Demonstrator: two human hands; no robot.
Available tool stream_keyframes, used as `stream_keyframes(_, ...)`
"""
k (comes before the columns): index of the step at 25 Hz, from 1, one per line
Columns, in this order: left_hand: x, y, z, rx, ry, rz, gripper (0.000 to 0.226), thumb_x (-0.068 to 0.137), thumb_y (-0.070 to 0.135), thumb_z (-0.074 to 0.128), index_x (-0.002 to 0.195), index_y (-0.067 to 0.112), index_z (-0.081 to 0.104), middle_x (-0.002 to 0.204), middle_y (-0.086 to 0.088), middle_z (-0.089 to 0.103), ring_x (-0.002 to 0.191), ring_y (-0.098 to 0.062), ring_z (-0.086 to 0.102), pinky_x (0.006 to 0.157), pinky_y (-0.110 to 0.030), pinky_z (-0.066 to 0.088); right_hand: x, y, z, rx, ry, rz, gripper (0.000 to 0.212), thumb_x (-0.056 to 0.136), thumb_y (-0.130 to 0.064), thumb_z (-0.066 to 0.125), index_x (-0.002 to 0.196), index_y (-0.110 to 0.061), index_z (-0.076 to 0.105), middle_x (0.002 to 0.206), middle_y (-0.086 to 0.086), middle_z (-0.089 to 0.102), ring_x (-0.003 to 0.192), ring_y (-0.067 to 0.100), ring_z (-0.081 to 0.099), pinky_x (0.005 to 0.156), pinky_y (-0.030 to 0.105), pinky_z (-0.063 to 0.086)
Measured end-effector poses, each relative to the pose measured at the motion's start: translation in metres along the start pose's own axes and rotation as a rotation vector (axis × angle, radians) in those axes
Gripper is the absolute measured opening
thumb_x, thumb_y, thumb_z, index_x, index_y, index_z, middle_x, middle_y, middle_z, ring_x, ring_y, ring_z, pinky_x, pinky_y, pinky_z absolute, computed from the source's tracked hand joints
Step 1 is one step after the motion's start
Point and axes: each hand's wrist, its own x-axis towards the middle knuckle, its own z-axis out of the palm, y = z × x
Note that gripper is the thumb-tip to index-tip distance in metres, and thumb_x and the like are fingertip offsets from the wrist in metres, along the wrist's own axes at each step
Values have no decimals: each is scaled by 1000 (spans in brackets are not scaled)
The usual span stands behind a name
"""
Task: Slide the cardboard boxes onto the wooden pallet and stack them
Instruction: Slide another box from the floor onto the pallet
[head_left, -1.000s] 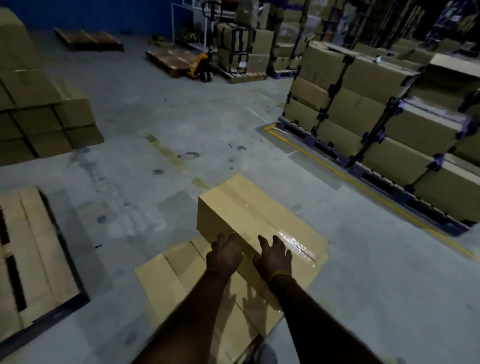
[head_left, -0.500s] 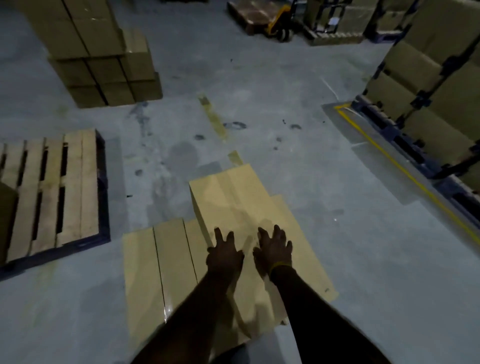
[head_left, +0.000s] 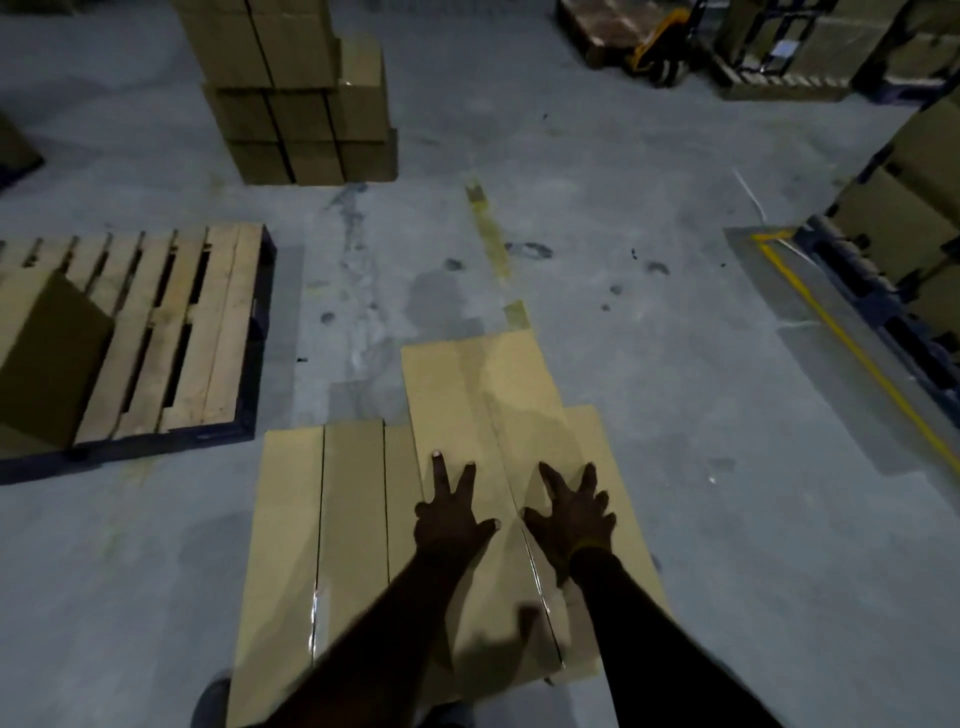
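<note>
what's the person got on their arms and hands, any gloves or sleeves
No gloves: both hands are bare, as are the forearms as far as they show, with no sleeves in view. The right hand has a thin yellowish band at the wrist; the left hand wears nothing. The light is too dim for finer detail.

The cardboard box looks matt and smooth, with a glossy tape strip. The pallet is rough bare wood. The floor is dull, stained concrete.

2 hands: left hand, right hand. 1 raised box under them, 3 low boxes left of the left hand, 1 wooden pallet further left carrying 1 box.
</note>
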Motion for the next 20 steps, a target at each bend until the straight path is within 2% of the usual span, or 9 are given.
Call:
stream_keyframes(3, -4, -3, 3, -66, 46, 10, 92, 83, 56, 68, 154, 33, 14, 158, -4, -34, 139, -44, 30, 106, -52, 38, 0, 1, -3, -17, 38, -24, 82, 80, -68, 59, 149, -53, 17, 162, 13, -5, 137, 42, 27, 110, 55, 31)
stream_keyframes(8, -17, -18, -15, -79, 170, 27, 76, 82, 58, 62, 148, 35, 31, 164, -4, -10, 142, -43, 24, 111, -53, 29, -18, -26, -3, -34, 83, -18, 84, 76, -77, 53, 149, -51, 21, 158, 21, 10, 134, 40, 30, 106, 49, 29)
stream_keyframes(12, -33, -43, -60, -69, 290, 43, 70, 77, 66, 58, 140, 40, 44, 162, -2, 12, 140, -39, 28, 110, -51, 32, -42, -70, -7, 5, 160, -16, 87, 69, -82, 52, 146, -45, 31, 144, 19, 31, 128, 38, 35, 102, 48, 33)
stream_keyframes(16, -54, -87, -103, -143, 339, 14, 64, 75, 66, 59, 134, 41, 53, 157, 1, 21, 137, -35, 33, 110, -46, 34, -70, -131, -10, 58, 197, -87, 85, 69, -77, 60, 143, -41, 37, 137, 16, 32, 125, 37, 38, 104, 46, 35)
stream_keyframes(20, -84, -155, -156, -211, 443, -4, 60, 77, 64, 62, 132, 40, 57, 154, 4, 26, 135, -31, 33, 109, -43, 32, -110, -216, 4, 28, 280, -187, 82, 71, -75, 60, 142, -40, 39, 147, 21, 25, 133, 38, 32, 109, 47, 32)
